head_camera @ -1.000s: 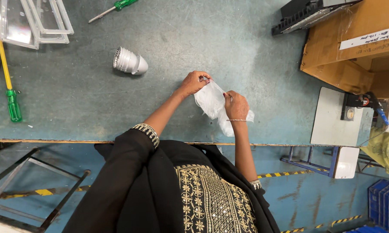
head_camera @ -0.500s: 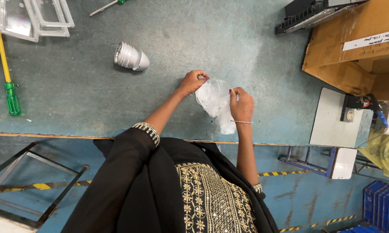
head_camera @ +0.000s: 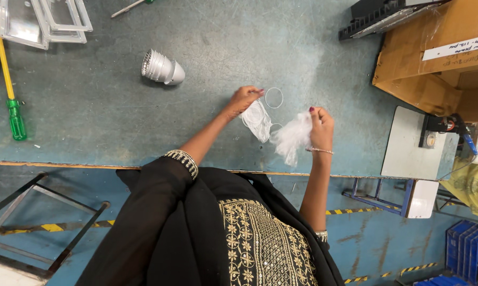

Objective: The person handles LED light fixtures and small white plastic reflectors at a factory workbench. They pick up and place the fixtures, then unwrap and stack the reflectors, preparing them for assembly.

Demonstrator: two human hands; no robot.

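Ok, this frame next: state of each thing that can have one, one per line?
Left hand: pinched on a small bag of rings.
Right hand: gripping a crumpled plastic bag.
Ring bag: held at the bench.
Plastic bag: crumpled, held.
Loose ring: flat on the bench.
Lamp housing: on its side.
Screwdriver: lying flat.
Cardboard box: open.

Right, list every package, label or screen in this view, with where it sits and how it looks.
Cardboard box: top right on the table, brown, open, partly covered by clear film.
Label: on that box, a white strip with handwriting.
Plastic bag: in the right hand, clear-white, crumpled.
Small bag of rings: under the left hand, clear.
No screens visible.
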